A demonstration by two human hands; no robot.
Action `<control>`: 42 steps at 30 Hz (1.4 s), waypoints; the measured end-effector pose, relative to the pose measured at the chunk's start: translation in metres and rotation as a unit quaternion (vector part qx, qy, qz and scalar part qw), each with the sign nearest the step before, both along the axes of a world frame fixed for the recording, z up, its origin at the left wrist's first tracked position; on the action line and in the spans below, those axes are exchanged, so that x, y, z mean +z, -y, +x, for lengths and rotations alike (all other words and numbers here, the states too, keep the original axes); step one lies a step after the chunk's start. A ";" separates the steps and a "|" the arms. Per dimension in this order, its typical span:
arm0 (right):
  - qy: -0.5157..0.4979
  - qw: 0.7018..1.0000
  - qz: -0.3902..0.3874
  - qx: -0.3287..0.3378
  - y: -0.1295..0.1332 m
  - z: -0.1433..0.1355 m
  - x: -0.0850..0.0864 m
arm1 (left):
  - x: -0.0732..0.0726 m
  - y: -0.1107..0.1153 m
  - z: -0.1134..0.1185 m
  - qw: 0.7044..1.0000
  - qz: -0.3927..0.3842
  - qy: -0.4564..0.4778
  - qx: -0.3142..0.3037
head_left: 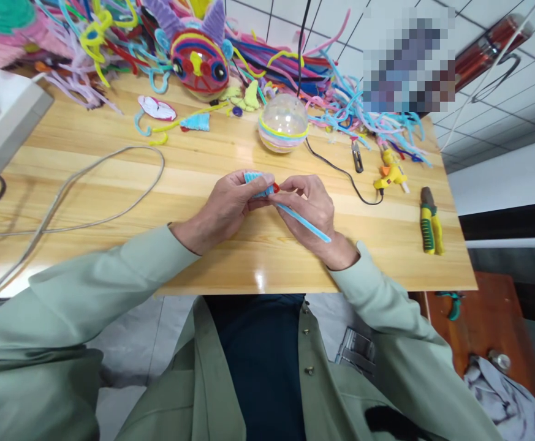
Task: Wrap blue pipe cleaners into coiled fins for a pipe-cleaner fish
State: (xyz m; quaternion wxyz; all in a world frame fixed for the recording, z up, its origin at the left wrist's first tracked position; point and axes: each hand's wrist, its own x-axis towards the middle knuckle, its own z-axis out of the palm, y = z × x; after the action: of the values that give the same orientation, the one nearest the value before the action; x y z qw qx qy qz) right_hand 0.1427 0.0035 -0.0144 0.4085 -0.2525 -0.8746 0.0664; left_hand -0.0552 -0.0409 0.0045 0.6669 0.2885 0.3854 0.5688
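My left hand (227, 205) is closed on a small light-blue piece of coiled pipe cleaner (258, 184), with a red bit showing at its right end. My right hand (311, 211) pinches at that end, its fingers closed on a light-blue pipe cleaner (304, 223) whose loose length points down to the right. Fingers partly hide where the two meet. Beyond the hands stands a clear plastic ball (284, 113) with yellow, pink and blue bands. Farther left lies a similar light-blue cone (196, 122) with a red end.
Behind are a colourful eared figure (198, 58) and heaps of pipe cleaners (290, 64). To the right lie small snips (356, 157), a yellow glue gun (390, 171) with its cord, and pliers (428, 223). A power strip (14, 122) and looping grey cable (111, 211) occupy the left.
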 end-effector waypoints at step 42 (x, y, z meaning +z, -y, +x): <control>-0.193 0.852 -0.484 0.045 -0.011 -0.004 0.018 | -0.008 -0.003 -0.011 0.902 0.153 -0.402 -0.028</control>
State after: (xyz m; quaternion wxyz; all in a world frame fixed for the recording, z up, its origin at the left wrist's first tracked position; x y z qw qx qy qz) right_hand 0.1386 0.0140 0.0038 0.3916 -0.3607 -0.6456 0.5474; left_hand -0.0663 -0.0381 -0.0034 0.4183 0.6023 0.5206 0.4373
